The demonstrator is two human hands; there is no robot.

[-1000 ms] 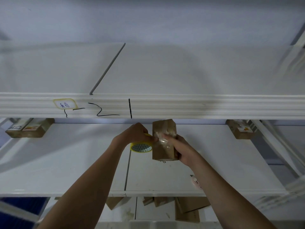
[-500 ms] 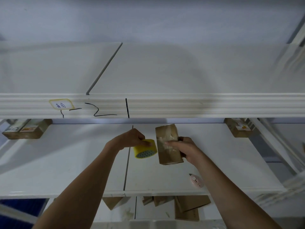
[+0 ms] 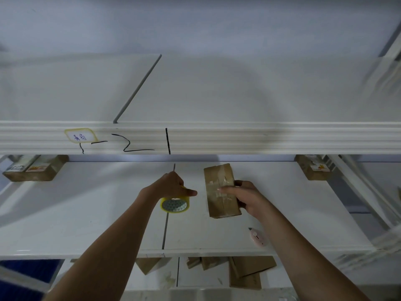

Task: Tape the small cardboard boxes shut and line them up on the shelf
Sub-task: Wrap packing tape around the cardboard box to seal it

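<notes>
A small brown cardboard box point(image 3: 219, 179) with clear tape across its top lies on the white middle shelf point(image 3: 86, 213). My right hand point(image 3: 245, 197) grips it from the right side, thumb laid over the taped seam. My left hand point(image 3: 171, 186) holds a yellow roll of tape point(image 3: 175, 205) just left of the box, a short gap between them. Two taped boxes point(image 3: 32, 169) sit at the shelf's back left and one taped box point(image 3: 312, 168) at the back right.
A pink utility knife point(image 3: 257, 236) lies near the shelf's front edge on the right. Flat and folded cardboard pieces point(image 3: 245, 272) lie on the lower shelf. The upper shelf's ribbed front edge point(image 3: 238, 137) overhangs the work area, with a yellow label point(image 3: 79, 135) and black marks.
The box has come down from mid-air onto the middle shelf and turned flatter. My left hand with the tape roll has pulled away from the box to the left.
</notes>
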